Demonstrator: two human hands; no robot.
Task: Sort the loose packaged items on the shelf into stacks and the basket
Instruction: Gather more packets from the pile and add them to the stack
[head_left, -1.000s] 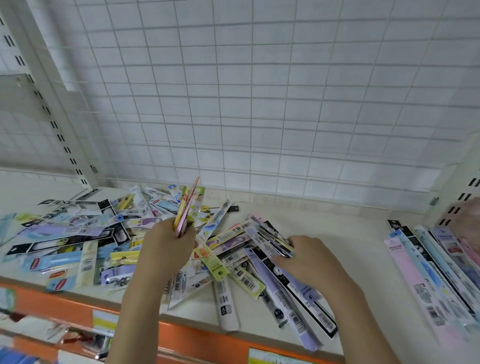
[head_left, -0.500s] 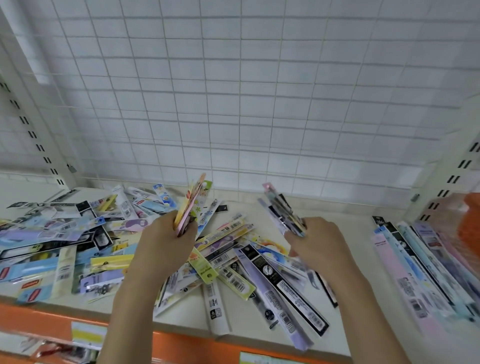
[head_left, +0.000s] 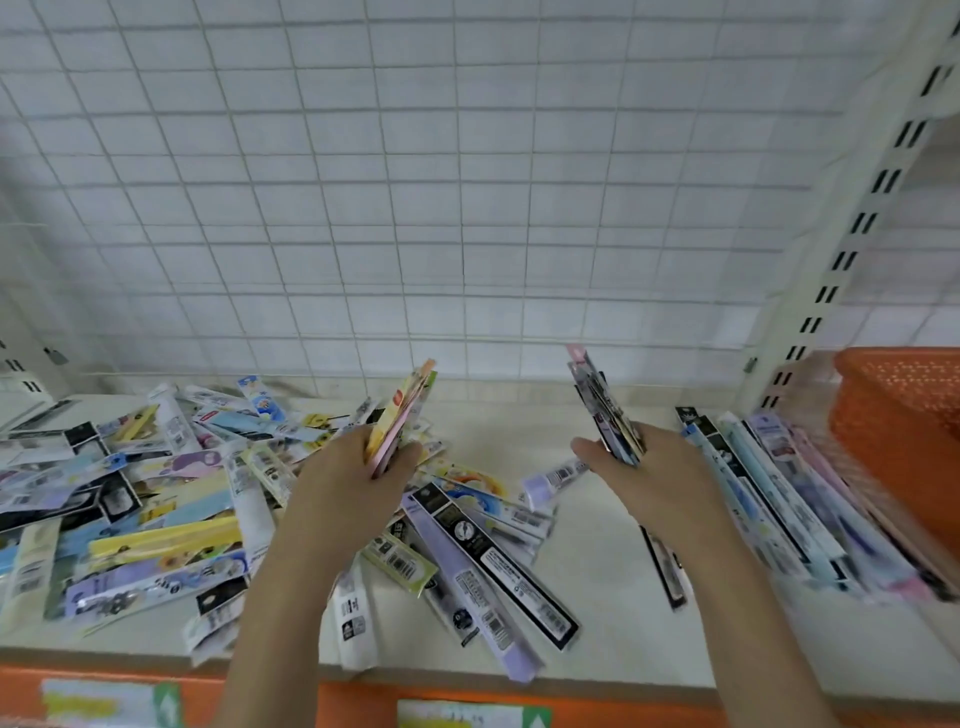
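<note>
An orange shelf edge is seen nearest. Above it, loose packets are strewn over the white shelf, mostly at left and centre. A fan of yellow and pink packets is gripped upright in the curled fingers of the left hand. A darker bundle is pinched upright by the right hand. A laid-out stack is seen at right, beside the orange basket. A wire grid is seen behind.
</note>
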